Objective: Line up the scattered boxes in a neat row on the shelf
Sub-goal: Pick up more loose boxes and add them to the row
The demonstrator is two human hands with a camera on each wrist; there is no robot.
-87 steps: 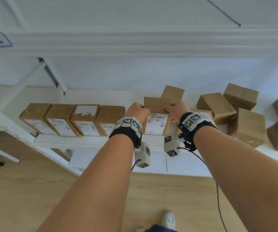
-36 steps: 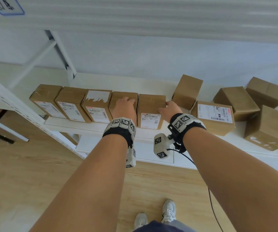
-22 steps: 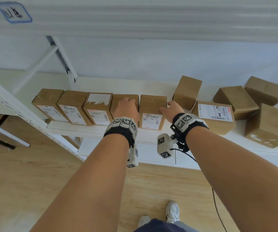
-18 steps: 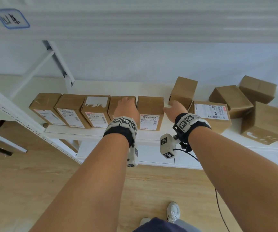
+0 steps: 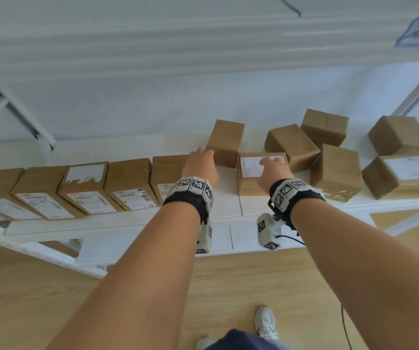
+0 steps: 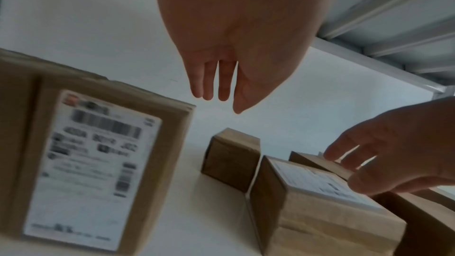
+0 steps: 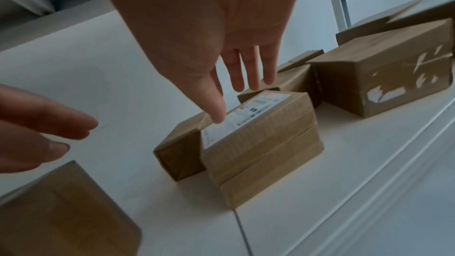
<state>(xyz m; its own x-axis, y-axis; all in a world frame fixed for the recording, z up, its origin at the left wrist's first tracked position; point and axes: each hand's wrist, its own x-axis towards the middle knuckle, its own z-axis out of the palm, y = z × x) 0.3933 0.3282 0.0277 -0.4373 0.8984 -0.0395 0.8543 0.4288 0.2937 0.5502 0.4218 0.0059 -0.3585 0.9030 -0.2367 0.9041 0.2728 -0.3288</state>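
Five brown boxes stand side by side at the left of the white shelf (image 5: 228, 205); the fifth box (image 5: 168, 173) (image 6: 93, 163) ends the row. My left hand (image 5: 199, 164) (image 6: 216, 89) hangs open with straight fingers over bare shelf just right of it, holding nothing. My right hand (image 5: 271, 166) (image 7: 236, 92) is open, fingers spread just above a flat box with a white label (image 5: 253, 178) (image 7: 261, 143) (image 6: 315, 201). Whether it touches the label I cannot tell. An upright plain box (image 5: 226, 142) (image 6: 231, 159) stands behind, against the flat box.
Several more brown boxes lie scattered to the right, among them a tilted one (image 5: 291, 145) and one with a torn label (image 5: 337, 170) (image 7: 379, 77). An upper shelf beam (image 5: 203, 46) runs overhead. A white brace (image 5: 21, 117) crosses the back left.
Both hands have let go of the fifth box, which now stands in the row, and moved right. My right hand has reached the flat labelled box; the view has swung right.
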